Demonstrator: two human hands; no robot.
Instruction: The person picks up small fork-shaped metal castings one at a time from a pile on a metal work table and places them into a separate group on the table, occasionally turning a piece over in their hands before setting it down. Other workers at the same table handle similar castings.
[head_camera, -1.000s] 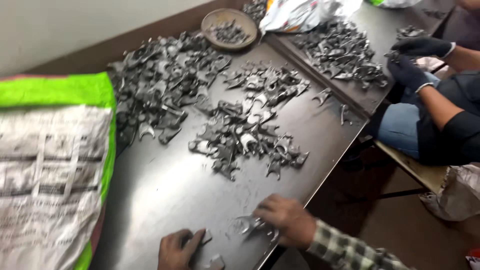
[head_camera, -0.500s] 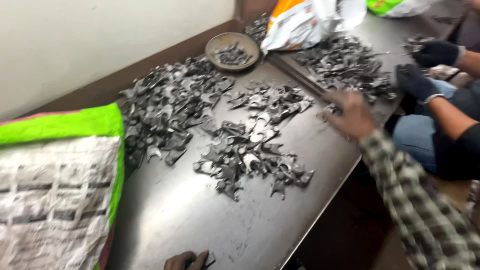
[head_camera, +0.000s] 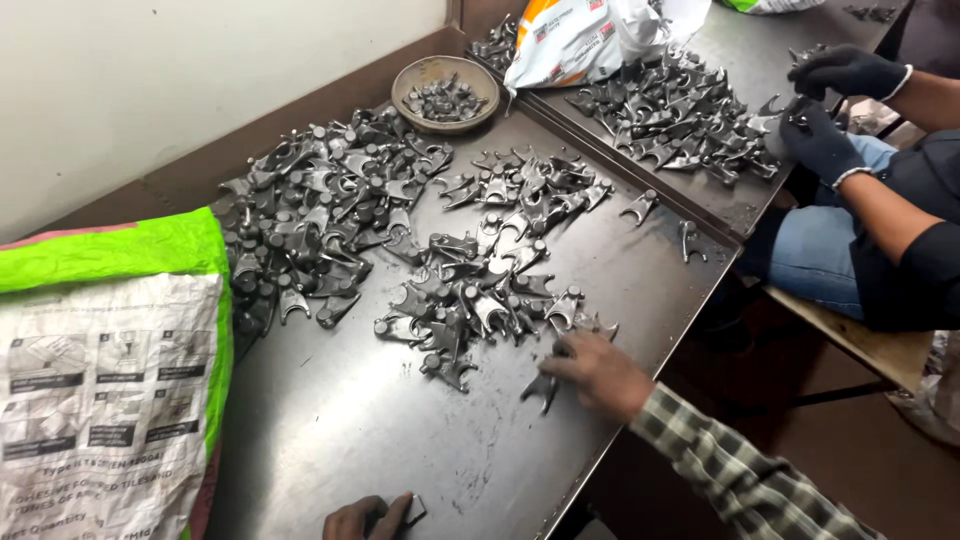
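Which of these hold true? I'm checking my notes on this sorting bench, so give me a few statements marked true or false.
1. The right hand rests on the metal table at the near edge of the middle pile of grey forked metal parts. True.
2. The left hand is raised high above the table. False: it lies low at the table's near edge, touching a small flat piece.
3. The round bowl is empty. False: it holds small dark parts.
4. A co-worker's hands wear dark gloves. True.
5. The green-edged sack lies on the right side of the table. False: it lies on the left.
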